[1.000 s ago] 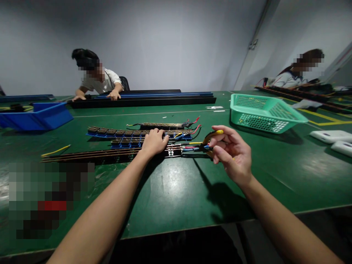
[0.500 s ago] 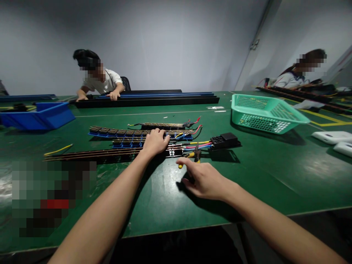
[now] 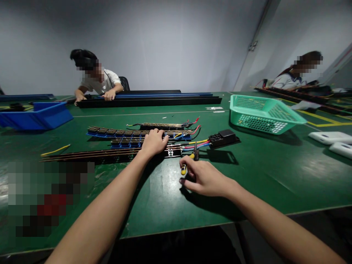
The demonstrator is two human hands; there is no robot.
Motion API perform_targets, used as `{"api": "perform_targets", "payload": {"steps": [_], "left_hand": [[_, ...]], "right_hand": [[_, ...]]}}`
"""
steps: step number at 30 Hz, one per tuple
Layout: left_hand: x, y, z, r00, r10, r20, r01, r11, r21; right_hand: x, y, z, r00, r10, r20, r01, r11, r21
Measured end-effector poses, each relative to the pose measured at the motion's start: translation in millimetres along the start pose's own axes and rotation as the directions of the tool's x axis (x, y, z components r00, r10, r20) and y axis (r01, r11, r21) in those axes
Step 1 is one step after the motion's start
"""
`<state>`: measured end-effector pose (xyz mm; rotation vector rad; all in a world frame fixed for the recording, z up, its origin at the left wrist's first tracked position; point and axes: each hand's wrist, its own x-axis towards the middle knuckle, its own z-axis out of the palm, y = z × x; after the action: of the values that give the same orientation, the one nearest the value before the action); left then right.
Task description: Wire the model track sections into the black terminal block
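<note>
My left hand [image 3: 154,142] lies over the strips with its fingers spread, its wrist above a long black track strip [image 3: 96,156] fitted with copper-coloured rods. Beneath and beyond its fingers are shorter blue strips [image 3: 123,142] with similar rods. My right hand [image 3: 203,176] holds yellow-handled pliers [image 3: 184,168], its index finger curled round a handle and the thumb apart. The pliers' dark jaws point away from me, close to the coloured wires [image 3: 199,145]. Those wires run from the black strip's right end to a black box [image 3: 224,139].
A green perforated basket [image 3: 264,115] stands at the right, near white devices [image 3: 330,138]. At the left is a blue bin [image 3: 52,115]. Across the table a person [image 3: 100,82] handles long black and blue profiles [image 3: 165,101]; another person [image 3: 294,79] sits far right.
My right hand has turned the pliers slightly, so more of the yellow handle shows, and the thumb has shifted. My left hand stays on the strips. The whole view has shifted a little.
</note>
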<state>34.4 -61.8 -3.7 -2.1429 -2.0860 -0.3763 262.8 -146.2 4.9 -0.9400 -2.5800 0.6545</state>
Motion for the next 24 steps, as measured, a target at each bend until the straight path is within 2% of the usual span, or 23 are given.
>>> {"api": "perform_targets", "payload": {"steps": [3,5,6,8,10,11,12,14,18,20,22,24], "left_hand": [[0.2,-0.5,0.1,1.0,0.007,0.001,-0.007,1.0,-0.006],[0.3,-0.5,-0.3,1.0,0.006,0.007,-0.006,1.0,-0.01],[0.3,-0.4,-0.7,1.0,0.004,0.011,-0.003,1.0,-0.011],[0.2,0.0,-1.7,1.0,-0.001,0.021,0.001,1.0,-0.012],[0.1,0.5,-2.6,1.0,-0.002,0.027,0.002,1.0,-0.013],[-0.1,0.7,-3.0,1.0,-0.002,0.025,0.002,1.0,-0.013],[-0.2,0.9,-3.3,1.0,-0.001,0.022,0.002,1.0,-0.014],[-0.4,1.1,-3.6,1.0,-0.003,0.019,0.003,1.0,-0.014],[-0.4,1.2,-3.1,1.0,-0.011,0.019,0.011,1.0,-0.02],[-0.4,1.4,-2.8,1.0,-0.016,0.016,0.016,1.0,-0.022],[-0.7,1.9,-2.9,1.0,-0.021,0.015,0.021,1.0,-0.017],[-1.3,2.5,-3.2,1.0,-0.021,0.013,0.021,1.0,-0.012]], "right_hand": [[5.5,7.8,4.1,0.969,0.166,-0.184,-0.117,0.961,0.252],[10.0,12.4,5.4,0.899,0.298,-0.32,-0.113,0.866,0.488],[12.3,13.9,5.7,0.851,0.375,-0.367,-0.081,0.785,0.614],[16.5,15.6,5.9,0.76,0.529,-0.377,0.021,0.561,0.828],[19.6,16.5,6.3,0.708,0.631,-0.318,0.112,0.345,0.932],[20.5,16.9,6.7,0.695,0.653,-0.3,0.142,0.284,0.948],[20.9,17.1,7.0,0.691,0.659,-0.297,0.157,0.265,0.951],[19.7,16.0,7.6,0.716,0.619,-0.324,0.135,0.332,0.933],[8.8,0.5,9.0,0.86,0.381,-0.34,-0.003,0.67,0.743],[1.3,-12.5,10.6,0.921,0.251,-0.299,-0.015,0.789,0.615],[-3.4,-23.5,11.8,0.961,0.145,-0.237,0.015,0.824,0.566],[-1.9,-29.1,10.8,0.975,0.078,-0.207,0.073,0.77,0.634]]}}
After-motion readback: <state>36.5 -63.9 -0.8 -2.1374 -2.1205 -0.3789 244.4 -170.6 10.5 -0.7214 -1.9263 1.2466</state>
